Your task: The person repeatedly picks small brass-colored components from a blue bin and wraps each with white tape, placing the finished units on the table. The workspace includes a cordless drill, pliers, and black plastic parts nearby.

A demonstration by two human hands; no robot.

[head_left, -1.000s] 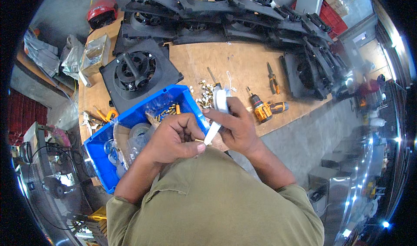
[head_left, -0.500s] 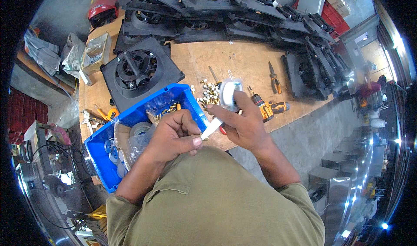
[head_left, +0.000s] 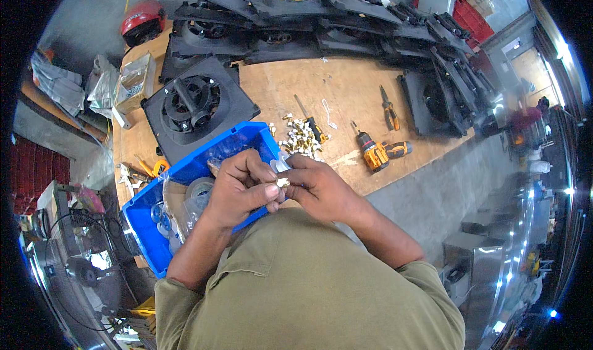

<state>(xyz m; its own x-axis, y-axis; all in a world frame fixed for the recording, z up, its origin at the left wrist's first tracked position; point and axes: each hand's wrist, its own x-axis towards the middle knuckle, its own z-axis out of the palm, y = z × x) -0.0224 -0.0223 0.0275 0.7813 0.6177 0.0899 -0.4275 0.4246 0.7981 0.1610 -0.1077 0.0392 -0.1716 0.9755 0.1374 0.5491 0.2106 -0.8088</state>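
Observation:
Over the near edge of the bench, in front of my body, my left hand [head_left: 238, 192] pinches a small brass fitting [head_left: 282, 182] with white on its end. My right hand [head_left: 327, 192] meets it there, thumb and fingertips closed at the fitting. A pale roll of thread seal tape [head_left: 280, 163] shows partly behind the right fingers, which seem to hold it. Just beyond lies a heap of brass fittings [head_left: 301, 139] with white-wrapped ends. Left of it, the blue bin [head_left: 267, 141] holds clear plastic, round spools and brass pieces, partly covered by my left hand.
A black square plate with a round centre and pipe [head_left: 193, 103] lies behind the bin. Similar black plates [head_left: 281, 50] are stacked along the back. A screwdriver [head_left: 315, 129], pliers [head_left: 390, 112] and a cordless drill [head_left: 374, 156] lie on the wooden bench [head_left: 358, 81].
My right hand has come in toward the left hand and turned. The tape roll moved down and left with it, and the stretched white strip between the hands no longer shows.

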